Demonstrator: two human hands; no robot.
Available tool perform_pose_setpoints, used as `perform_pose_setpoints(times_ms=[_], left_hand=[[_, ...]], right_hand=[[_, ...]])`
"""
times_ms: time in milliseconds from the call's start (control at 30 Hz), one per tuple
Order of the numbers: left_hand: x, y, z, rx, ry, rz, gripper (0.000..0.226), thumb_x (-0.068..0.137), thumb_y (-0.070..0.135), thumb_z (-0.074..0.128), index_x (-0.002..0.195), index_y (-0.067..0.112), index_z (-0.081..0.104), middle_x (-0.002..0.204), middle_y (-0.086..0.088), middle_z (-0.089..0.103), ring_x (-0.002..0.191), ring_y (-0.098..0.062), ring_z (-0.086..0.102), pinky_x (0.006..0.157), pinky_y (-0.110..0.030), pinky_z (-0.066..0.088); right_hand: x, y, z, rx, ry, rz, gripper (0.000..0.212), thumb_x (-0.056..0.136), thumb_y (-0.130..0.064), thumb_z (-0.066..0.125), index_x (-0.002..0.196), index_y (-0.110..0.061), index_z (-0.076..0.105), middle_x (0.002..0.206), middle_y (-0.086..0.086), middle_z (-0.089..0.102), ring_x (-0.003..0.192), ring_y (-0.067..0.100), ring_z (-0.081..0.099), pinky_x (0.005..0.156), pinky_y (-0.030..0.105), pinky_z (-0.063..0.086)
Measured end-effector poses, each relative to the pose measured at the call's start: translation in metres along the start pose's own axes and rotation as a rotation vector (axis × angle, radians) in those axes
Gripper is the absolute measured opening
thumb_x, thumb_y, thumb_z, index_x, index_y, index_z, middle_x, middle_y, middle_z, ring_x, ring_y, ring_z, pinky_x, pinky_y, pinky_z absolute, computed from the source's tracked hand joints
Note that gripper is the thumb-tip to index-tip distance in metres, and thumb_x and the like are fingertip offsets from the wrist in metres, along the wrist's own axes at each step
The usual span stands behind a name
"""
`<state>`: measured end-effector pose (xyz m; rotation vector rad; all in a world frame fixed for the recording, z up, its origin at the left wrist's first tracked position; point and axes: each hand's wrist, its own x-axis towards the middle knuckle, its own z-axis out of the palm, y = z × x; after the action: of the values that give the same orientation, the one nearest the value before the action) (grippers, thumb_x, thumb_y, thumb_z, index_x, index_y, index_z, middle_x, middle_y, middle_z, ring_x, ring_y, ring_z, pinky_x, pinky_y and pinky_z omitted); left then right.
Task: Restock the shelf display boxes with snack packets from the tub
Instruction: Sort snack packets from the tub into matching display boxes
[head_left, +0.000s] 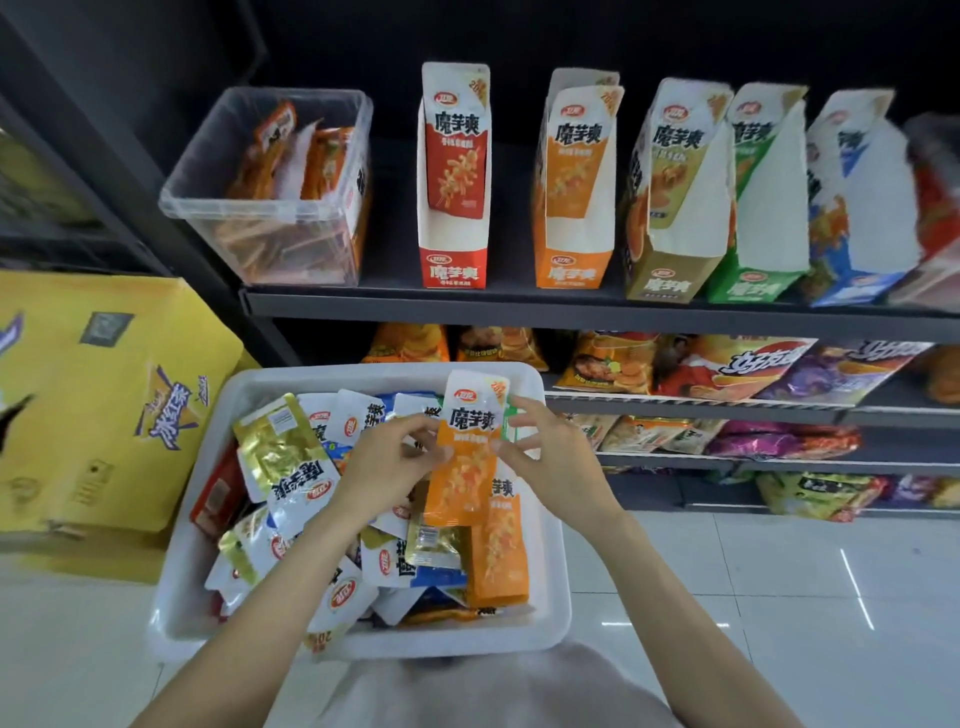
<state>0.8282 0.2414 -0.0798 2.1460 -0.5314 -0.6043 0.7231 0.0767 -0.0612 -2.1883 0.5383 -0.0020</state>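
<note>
Both hands — left (387, 457), right (553, 457) — pinch one orange packet (465, 467) above one white tub (550, 597).

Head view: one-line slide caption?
Both hands hold an orange snack packet upright over the white tub, facing the shelf's display boxes.

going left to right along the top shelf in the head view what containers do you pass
clear plastic bin → red display box → orange display box → tan display box → green display box → blue display box
</note>
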Motion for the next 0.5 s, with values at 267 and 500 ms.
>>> perform_pose_setpoints(times_ms=[267, 500], left_hand=[[0.015, 0.055, -0.016, -0.121, -0.094, 0.199, 0.012, 0.083, 0.022, 0.070, 0.086, 0.033, 0.069, 0.086, 0.014, 0.071, 0.077, -0.007, 0.065, 0.077, -0.032, 0.054], [0.061, 0.149, -0.028, -0.016, 0.109, 0.562, 0.018, 0.084, 0.017, 0.070, 0.098, 0.026, 0.063, 0.087, 0.017, 0.066, 0.074, 0.000, 0.065, 0.072, -0.021, 0.055]], right_hand=[[0.009, -0.008, -0.032, 0.401, 0.131, -0.047, 0.017, 0.090, -0.027, 0.064, 0.106, -0.029, 0.060, 0.099, -0.018, 0.070, 0.083, 0.000, 0.066, 0.067, 0.021, 0.054], [0.042, -0.036, -0.128, 0.285, 0.459, -0.327, 0.011, 0.095, -0.023, 0.057, 0.100, -0.014, 0.058, 0.065, -0.014, 0.063, 0.052, 0.005, 0.058, 0.051, 0.022, 0.047]])
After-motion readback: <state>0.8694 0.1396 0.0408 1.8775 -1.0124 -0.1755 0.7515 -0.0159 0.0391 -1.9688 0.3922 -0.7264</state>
